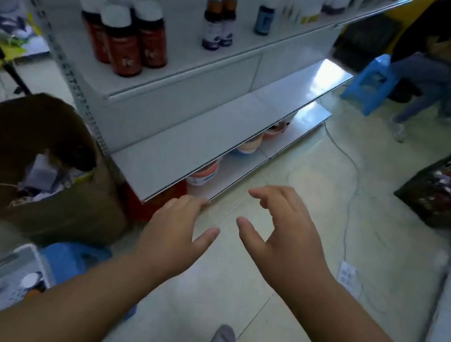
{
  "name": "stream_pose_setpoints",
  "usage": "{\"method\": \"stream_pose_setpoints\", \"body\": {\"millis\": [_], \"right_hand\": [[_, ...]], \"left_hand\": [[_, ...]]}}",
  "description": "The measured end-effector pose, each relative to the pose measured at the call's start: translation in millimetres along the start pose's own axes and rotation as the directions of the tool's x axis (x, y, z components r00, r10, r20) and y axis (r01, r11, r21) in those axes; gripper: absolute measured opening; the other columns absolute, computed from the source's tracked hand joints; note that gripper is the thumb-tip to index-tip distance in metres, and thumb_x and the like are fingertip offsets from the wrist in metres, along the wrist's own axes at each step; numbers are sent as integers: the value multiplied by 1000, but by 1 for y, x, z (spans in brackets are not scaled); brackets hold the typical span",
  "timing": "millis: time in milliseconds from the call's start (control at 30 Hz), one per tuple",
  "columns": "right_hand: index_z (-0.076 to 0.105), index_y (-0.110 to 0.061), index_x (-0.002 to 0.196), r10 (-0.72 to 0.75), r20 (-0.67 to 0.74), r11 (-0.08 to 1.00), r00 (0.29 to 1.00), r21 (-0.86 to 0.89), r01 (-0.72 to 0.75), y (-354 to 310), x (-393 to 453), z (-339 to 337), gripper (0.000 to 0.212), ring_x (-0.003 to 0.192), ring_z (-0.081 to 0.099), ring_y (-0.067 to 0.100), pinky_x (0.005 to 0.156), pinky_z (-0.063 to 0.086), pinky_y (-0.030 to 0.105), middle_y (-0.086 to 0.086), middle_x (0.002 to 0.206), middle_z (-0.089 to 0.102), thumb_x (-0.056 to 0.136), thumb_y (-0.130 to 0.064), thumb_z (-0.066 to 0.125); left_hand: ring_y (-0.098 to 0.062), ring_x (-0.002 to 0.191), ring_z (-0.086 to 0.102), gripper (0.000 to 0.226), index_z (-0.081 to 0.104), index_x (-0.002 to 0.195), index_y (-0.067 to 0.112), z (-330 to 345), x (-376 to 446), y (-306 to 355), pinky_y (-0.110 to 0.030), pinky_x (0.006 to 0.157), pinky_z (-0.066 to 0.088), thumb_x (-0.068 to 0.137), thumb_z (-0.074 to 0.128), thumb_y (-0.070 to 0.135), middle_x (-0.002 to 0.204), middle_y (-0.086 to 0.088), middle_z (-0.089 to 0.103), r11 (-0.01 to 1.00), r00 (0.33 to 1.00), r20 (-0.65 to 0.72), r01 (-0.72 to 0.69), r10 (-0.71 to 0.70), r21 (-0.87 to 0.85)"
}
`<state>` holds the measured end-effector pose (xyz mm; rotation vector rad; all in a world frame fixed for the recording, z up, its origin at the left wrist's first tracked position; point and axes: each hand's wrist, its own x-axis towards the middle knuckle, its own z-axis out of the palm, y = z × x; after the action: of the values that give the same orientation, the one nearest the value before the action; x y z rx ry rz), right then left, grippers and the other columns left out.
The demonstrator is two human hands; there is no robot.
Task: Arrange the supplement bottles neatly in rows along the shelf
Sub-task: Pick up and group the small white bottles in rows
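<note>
Hands [228,235] hover empty below shelved bottles [124,32]

Pale tiled floor [306,263] with a thin cable [354,167] snaking across it, white metal shelving unit [195,128] catching some glare, blue plastic stool [372,83] off right, big cardboard box [50,180] left

labels on red bottles [126,40] blurred, unreadable

You have one view, from a wide-angle camera on your head, angled forward and down. Your left hand [176,229] and right hand [287,233] sit close below it, the shelf [194,142] just beyond.
</note>
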<state>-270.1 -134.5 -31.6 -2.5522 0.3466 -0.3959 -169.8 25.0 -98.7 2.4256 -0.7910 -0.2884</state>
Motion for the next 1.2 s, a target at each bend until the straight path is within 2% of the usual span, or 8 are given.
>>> {"method": "stream_pose_setpoints", "body": {"millis": [167,333,433,533,733,933,1067,1200], "right_hand": [[59,-28,118,-24,-112,1000,993,-13,23,82,78,-87,38,101,52,3,84,36,8,-15,111,53,81,-32,70],[59,-29,116,-49,-183,998,982,22,54,159,175,-114,39,103,53,1,88,43,13,-18,110,52,79,-32,72],[61,-27,116,-64,-229,998,971,-1,65,209,252,-137,39,99,54,2,86,41,10,-16,108,54,79,-31,73],[62,-26,114,-18,-238,1000,971,19,23,251,313,-169,37,97,54,1,85,39,7,-16,105,55,79,-28,75],[62,-31,112,-21,-195,1000,981,14,24,330,419,-216,37,95,54,-2,78,39,5,-21,103,56,78,-29,74],[62,-28,114,-236,-60,968,970,71,240,395,551,-201,36,92,56,0,77,43,13,-20,103,56,80,-32,72],[61,-27,116,-392,110,915,913,146,375,410,634,-188,36,92,54,2,81,47,22,-18,101,55,82,-35,70],[61,-27,117,-508,185,855,841,227,467,397,698,-169,35,93,53,2,83,44,21,-19,99,53,83,-34,69]], "left_hand": [[-13,120,51,54,51,134,27,16,113,103,-36,101,43,90,57,56,129,11,56,995,993,-70,-95,93,-33],[-7,119,49,55,50,132,32,46,221,147,-30,101,42,88,51,65,128,16,55,992,987,-99,-128,127,-9],[-5,121,46,58,48,132,36,57,310,173,-29,102,40,85,42,69,128,20,52,985,980,-102,-170,169,-3],[-10,122,47,52,47,134,32,63,396,206,-27,102,37,90,52,59,130,15,52,980,979,-38,-198,199,26],[-12,128,44,57,43,141,30,67,541,279,-30,108,35,92,52,58,138,12,50,972,970,-70,-228,232,54],[-7,132,37,56,39,143,34,84,632,281,-27,109,30,94,49,59,144,15,45,999,976,-218,-5,12,32],[-8,133,36,56,39,144,35,78,660,270,-28,110,30,94,51,57,144,14,45,965,906,-347,261,-242,9],[-16,131,42,56,46,142,28,62,680,254,-32,108,33,94,54,56,142,5,51,906,804,-477,422,-354,38]]}}
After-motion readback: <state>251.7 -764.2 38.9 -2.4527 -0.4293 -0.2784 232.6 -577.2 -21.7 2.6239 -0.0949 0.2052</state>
